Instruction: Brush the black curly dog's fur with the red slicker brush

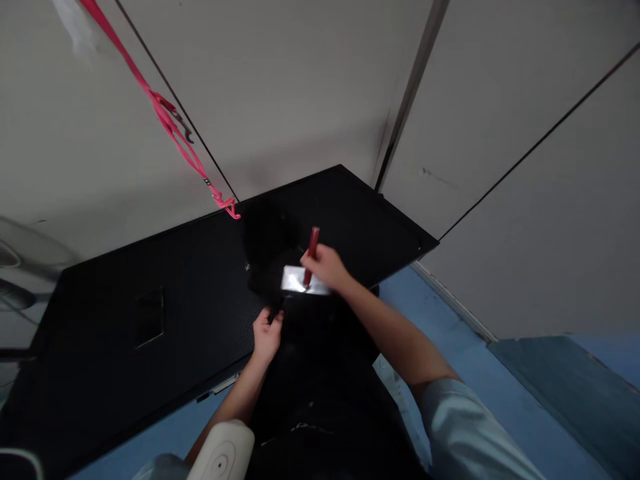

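Observation:
In my right hand (pixel 326 267) is the dark red handle of a slicker brush (pixel 296 279), whose flat silvery head rests on or just above black fur. The fur belongs to a dark animal, apparently a small black dog (pixel 267 237), on a black table (pixel 200 253) right in front of me. Its outline merges with the table and my black apron. Below the brush, my left hand (pixel 267 333) has its fingers closed around a dark part of the animal, seemingly a leg. Slight motion blur softens the right hand.
A pink leash (pixel 173 127) with a metal clip hangs down to the table's back edge. A dark phone-like slab (pixel 149 318) lies on the left of the tabletop. Pale wall panels (pixel 310 80) stand behind, and the blue floor (pixel 450 347) shows at right.

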`<action>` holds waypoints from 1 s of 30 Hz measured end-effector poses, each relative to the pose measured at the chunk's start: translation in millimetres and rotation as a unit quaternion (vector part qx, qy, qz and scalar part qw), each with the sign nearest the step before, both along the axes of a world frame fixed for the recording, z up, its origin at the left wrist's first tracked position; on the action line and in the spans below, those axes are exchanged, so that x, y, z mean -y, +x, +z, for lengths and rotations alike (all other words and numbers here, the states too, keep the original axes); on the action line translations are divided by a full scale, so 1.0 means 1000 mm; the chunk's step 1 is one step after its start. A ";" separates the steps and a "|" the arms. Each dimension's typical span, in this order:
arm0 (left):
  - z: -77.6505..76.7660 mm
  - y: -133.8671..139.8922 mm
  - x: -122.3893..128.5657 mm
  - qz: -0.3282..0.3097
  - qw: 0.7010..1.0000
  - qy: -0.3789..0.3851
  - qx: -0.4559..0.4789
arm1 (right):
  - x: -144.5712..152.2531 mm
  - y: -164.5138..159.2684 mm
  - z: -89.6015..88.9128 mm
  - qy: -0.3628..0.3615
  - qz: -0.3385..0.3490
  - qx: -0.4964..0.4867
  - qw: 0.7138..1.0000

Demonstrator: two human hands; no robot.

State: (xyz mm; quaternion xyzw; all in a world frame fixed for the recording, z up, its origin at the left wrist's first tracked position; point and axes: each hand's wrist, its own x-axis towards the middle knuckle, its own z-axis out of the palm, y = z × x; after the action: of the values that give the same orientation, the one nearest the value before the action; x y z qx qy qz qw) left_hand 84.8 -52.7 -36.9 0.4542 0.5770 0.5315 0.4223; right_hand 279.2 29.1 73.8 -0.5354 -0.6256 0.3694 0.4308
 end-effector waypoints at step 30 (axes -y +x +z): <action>-0.018 0.007 -0.002 -0.020 1.000 0.012 0.004 | -0.032 0.012 0.020 0.044 -0.181 0.163 0.969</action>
State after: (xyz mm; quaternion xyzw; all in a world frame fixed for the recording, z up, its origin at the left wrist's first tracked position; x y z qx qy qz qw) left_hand 92.1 -51.1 -54.6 0.4685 0.5595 0.5314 0.4302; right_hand 291.7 60.8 93.5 -0.6732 -0.5958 0.1657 0.4055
